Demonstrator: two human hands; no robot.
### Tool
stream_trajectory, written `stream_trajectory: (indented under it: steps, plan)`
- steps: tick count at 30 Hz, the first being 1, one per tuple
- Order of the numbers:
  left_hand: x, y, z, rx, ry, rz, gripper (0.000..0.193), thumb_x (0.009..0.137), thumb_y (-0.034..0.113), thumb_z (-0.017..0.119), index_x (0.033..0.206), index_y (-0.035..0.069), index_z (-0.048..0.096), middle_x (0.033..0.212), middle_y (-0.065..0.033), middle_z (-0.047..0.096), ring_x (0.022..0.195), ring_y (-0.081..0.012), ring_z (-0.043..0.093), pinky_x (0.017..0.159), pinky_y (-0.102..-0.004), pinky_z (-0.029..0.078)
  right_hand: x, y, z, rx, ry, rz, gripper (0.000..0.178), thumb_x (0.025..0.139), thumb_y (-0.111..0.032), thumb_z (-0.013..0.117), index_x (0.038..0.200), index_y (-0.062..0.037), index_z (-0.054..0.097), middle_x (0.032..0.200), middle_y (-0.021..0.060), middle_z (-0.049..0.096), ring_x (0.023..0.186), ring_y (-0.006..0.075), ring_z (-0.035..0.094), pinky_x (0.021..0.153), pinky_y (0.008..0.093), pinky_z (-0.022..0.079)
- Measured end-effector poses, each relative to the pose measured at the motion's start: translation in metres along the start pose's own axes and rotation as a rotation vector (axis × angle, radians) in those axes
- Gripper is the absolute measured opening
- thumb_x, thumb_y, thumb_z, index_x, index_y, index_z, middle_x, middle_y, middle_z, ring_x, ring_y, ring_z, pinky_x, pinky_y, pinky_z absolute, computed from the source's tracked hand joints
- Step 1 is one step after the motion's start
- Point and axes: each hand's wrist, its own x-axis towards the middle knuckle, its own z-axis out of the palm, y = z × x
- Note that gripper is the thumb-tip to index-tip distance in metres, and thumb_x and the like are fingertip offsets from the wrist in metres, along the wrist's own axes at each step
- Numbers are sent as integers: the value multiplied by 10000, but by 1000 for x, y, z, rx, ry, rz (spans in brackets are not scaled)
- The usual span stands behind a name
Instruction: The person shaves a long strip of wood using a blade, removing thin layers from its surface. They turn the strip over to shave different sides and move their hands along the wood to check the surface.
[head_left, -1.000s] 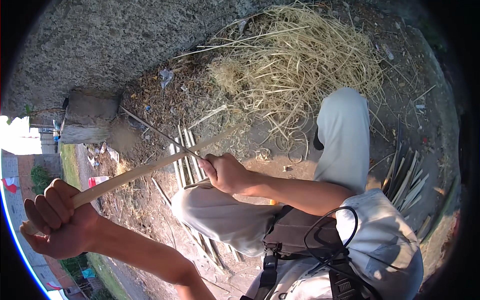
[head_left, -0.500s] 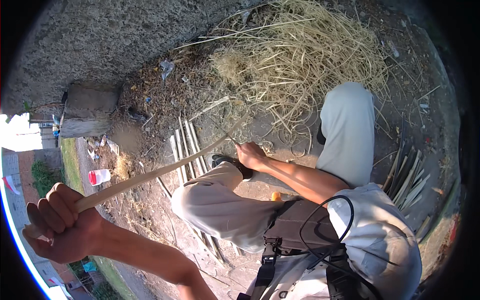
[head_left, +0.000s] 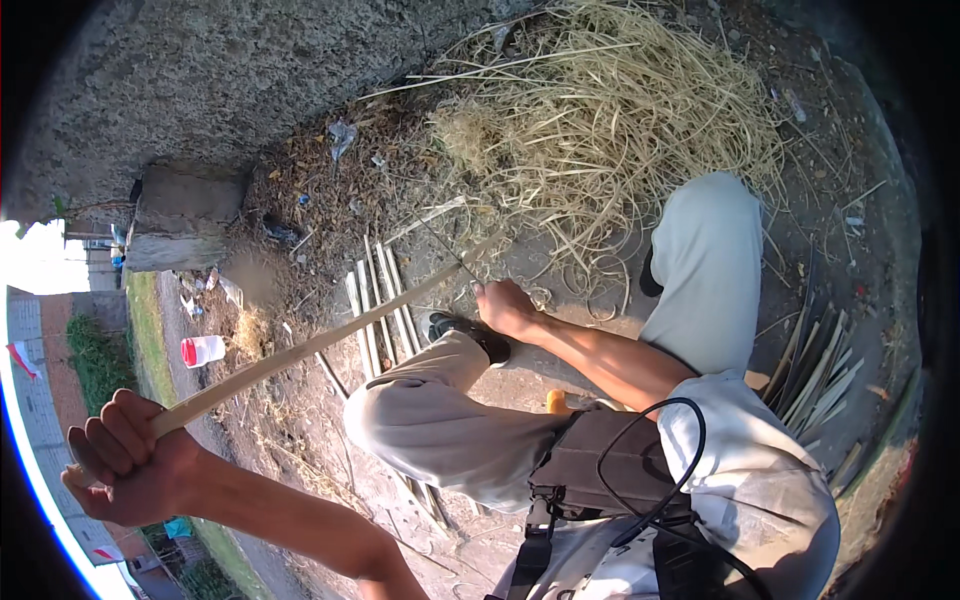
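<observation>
My left hand (head_left: 135, 460) is closed around the near end of a long, pale, flat strip (head_left: 330, 340) that looks like split bamboo. It slants up and to the right across my bent leg's far side, its far end near a pile of shavings. Close to that far end, my right hand (head_left: 508, 308) is closed on a knife (head_left: 445, 248), whose thin dark blade crosses the strip. The fingers hide the knife's handle. Whether the blade is cutting in or only resting on the strip, I cannot tell.
A large heap of curled shavings (head_left: 620, 120) lies ahead. Several pale strips (head_left: 372, 300) lie past my left foot, and more strips (head_left: 820, 370) lie at the right. A rough wall (head_left: 300, 70) rises at upper left, near a red-and-white container (head_left: 203, 350). A black cable (head_left: 600, 460) loops over my lap.
The strip was bowed and is straighter now. My left hand has shifted slightly to the right in the picture, while the whole view has moved a little. Both hands keep their hold.
</observation>
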Motion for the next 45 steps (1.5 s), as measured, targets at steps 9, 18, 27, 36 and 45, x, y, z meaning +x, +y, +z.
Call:
stream_trajectory:
  steps: [9,18,27,36,45]
  plan:
    - [15,2,-32,343,388,166,358,847,287,444,572,206,229,483,24,183,440,-106,165,495,-298,188,-17,-8,11,29,31,-172,353,1013,-255,499,835,-8,676,636,212,631,585,399,639,551,478,506]
    - [23,13,-53,205,205,172,334,837,282,419,594,204,204,501,21,154,458,-122,142,498,-300,194,-21,-47,33,200,109,-562,243,957,-189,560,810,-12,639,624,221,625,569,385,647,552,493,516]
    - [25,4,-35,389,366,164,320,858,274,396,620,193,198,536,7,153,480,-131,156,483,-320,186,12,-21,4,45,-86,-247,328,969,-234,518,850,44,646,668,257,643,619,418,670,597,496,541]
    - [52,-35,21,804,740,328,344,900,300,365,630,180,188,553,-4,158,487,-144,152,498,-319,198,6,7,-26,-65,-165,187,191,878,-88,550,861,41,690,732,237,687,691,364,712,636,451,563]
    - [81,-75,18,757,838,328,449,887,442,434,598,160,239,553,-31,241,507,-157,264,550,-337,311,6,-76,-2,218,163,-457,218,941,-161,565,859,36,608,601,207,618,523,395,629,541,492,513]
